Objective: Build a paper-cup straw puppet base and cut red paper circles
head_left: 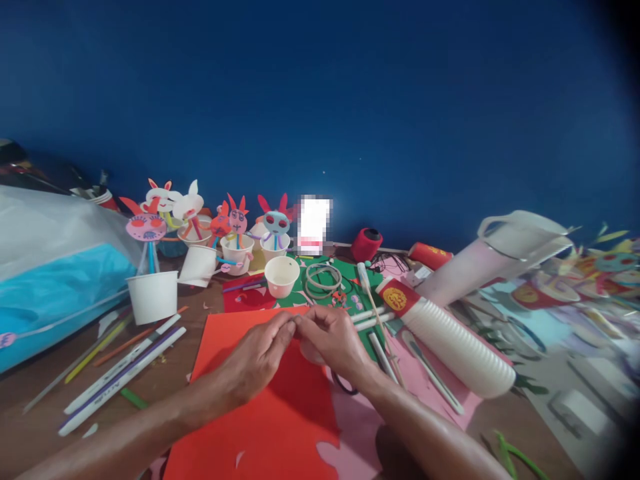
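Observation:
Over a sheet of orange paper (pixel 240 427), my left hand (pixel 263 347) and my right hand (pixel 334 337) meet at the fingertips. Both are closed in a pinch, and whatever lies between the fingers is too small and hidden to name. Just under my right hand a pale rounded piece (pixel 313 352) shows in part; I cannot tell whether the fingers touch it. Behind the hands stands a white paper cup (pixel 282 279), upright. A coil of grey-green cord (pixel 323 281) lies beside it on green paper with cut-outs.
Paper puppets in cups, such as a pink one (pixel 146 228), line the back left. White markers (pixel 123 381) lie at left near a blue bag (pixel 75 293). A stack of paper cups (pixel 453 340) and a pitcher (pixel 470 267) lie at right. Green-handled scissors (pixel 515 453) are front right.

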The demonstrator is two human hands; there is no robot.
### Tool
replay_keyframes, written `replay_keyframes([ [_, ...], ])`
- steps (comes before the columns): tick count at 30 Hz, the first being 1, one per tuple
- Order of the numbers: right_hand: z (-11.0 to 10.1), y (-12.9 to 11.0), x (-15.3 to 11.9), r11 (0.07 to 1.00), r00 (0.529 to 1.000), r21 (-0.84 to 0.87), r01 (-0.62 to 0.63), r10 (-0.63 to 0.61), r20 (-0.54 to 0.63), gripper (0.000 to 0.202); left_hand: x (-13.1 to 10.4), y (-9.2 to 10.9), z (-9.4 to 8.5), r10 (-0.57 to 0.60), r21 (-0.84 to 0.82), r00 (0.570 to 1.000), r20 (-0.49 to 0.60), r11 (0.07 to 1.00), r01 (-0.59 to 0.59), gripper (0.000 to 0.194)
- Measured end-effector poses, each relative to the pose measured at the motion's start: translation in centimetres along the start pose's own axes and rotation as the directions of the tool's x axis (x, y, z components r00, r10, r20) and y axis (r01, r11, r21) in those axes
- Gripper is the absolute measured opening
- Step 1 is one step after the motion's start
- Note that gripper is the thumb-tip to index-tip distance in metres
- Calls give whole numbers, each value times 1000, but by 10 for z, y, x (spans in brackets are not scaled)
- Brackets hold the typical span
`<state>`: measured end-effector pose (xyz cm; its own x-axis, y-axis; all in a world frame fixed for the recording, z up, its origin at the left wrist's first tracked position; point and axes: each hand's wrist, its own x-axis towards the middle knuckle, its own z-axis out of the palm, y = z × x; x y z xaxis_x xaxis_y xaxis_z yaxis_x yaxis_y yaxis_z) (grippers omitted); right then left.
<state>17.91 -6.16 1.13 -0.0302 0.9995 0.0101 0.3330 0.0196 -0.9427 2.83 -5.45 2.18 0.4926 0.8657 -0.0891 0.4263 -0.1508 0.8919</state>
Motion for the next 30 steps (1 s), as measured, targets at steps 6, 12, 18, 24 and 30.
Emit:
replay_keyframes([
  [6, 0, 1, -3, 998, 1000, -65, 5, -4, 15, 27, 5, -6, 0, 14, -57, 1000, 3, 998, -14, 32],
  [12, -6, -7, -8, 949, 992, -288, 127, -118, 51, 25, 8, -9, -2, -13, -111, 1000, -14, 994, 12, 29],
  [18, -10, -14, -10, 913, 988, -377, 154, -137, 71, 19, 6, -7, -2, -22, -101, 998, -54, 995, 17, 28],
  [24, -12, -20, -11, 897, 988, -415, 153, -132, 79, 21, 8, -7, -1, -17, -93, 997, -80, 996, 9, 28],
  [30, -11, -17, -11, 859, 982, -477, 187, -173, 74, 15, 6, -9, 1, 36, -114, 995, -98, 992, -47, 29],
])
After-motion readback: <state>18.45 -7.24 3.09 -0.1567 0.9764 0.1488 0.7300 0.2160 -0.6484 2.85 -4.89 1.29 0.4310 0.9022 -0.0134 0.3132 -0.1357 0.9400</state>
